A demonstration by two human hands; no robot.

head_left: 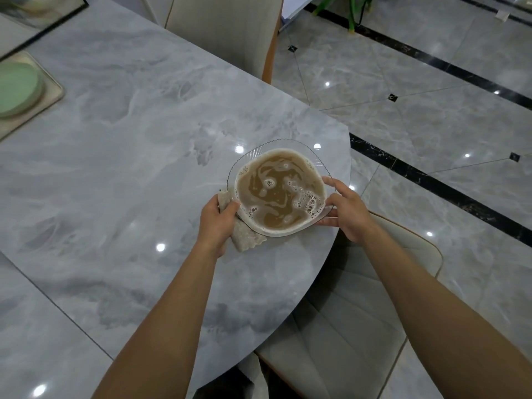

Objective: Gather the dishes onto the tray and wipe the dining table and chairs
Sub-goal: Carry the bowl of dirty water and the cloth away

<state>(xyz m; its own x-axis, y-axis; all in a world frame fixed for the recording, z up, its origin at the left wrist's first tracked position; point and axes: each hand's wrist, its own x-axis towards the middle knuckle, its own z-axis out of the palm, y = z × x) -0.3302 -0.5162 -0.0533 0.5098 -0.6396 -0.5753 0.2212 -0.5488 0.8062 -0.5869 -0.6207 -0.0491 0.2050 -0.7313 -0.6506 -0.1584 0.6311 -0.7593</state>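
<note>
A person holds a clear ribbed glass plate (253, 156) of frothy brown liquid (280, 191) in both hands over the rounded corner of a grey marble-patterned table (129, 168). The left hand (217, 223) closes its grip on a crumpled beige cloth (244, 237), fingers curled round it against the plate's left rim, with the cloth trailing beneath the plate's near edge. The right hand (348, 214) takes the opposite rim in a pinching grip, fingers above and below the glass. Whether the plate rests on the table or is raised just off it is hard to tell from this angle. Well apart, at the table's far left edge, a beige rectangular tray (54, 93) carries a pale green round plate (17, 90). A cream upholstered chair (359, 298) stands tucked under the table's near corner, below the right forearm; a second cream chair (224, 30) stands at the far side. Glossy grey floor tiles (431, 110) with black borders stretch away to the right
</note>
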